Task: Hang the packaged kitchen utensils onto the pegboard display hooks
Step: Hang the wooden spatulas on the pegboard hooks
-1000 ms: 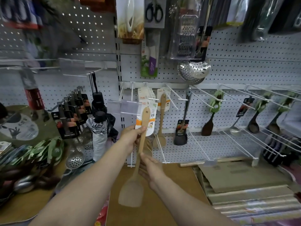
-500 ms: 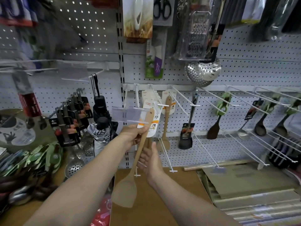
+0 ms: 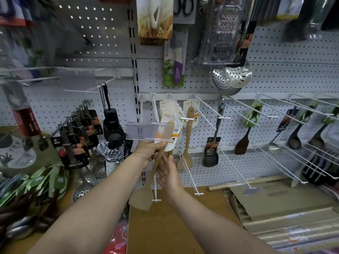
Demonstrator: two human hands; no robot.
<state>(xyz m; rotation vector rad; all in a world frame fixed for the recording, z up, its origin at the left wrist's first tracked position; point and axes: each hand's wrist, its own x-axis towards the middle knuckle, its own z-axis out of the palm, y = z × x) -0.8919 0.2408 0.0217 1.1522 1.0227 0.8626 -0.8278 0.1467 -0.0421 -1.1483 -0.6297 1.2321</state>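
on the pegboard we see a hook already carrying carded spatulas. our left hand grasps the wooden spatula near its card, right hand relaxed against the handle. next, we judge, thread its hole onto that hook.

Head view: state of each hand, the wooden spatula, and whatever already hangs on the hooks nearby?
Left hand: grips the spatula handle.
Right hand: open, beside the handle.
Wooden spatula: held, tilted, not hung.
Second wooden spatula: hanging on its hook.
Black spatula: hanging.
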